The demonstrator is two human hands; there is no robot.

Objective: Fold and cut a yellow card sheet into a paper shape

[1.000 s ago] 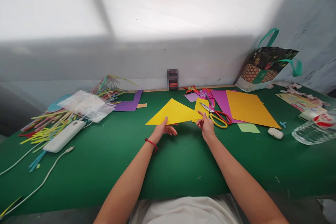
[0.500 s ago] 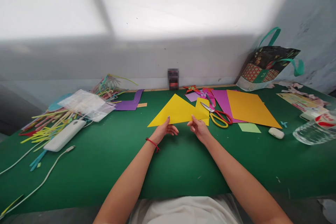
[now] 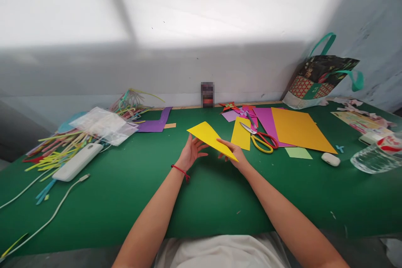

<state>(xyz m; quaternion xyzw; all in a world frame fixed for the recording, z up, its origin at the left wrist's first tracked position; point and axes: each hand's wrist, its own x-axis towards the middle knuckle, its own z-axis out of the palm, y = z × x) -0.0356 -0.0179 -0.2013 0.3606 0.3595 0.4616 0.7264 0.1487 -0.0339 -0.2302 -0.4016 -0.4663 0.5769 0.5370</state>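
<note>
A folded yellow paper is held tilted above the green table, its point slanting down to the right. My right hand pinches its lower right part, thumb on top and fingers beneath. My left hand, with a red string bracelet at the wrist, is under the paper's left end. Its fingers are spread apart; the thumb tip is at the paper's edge, and whether it grips cannot be made out. Just right of my right hand lie a yellow paper strip and scissors with one yellow and one red handle.
Orange card overlaps magenta sheets on the right. Beyond are a white case, a plastic bottle and a bag. At left are paper strips, a white power bank and a cable.
The yellow paper has turned clockwise, its right corner now pointing down towards me. My left hand's thumb has come off its top face, and those fingers have spread underneath.
</note>
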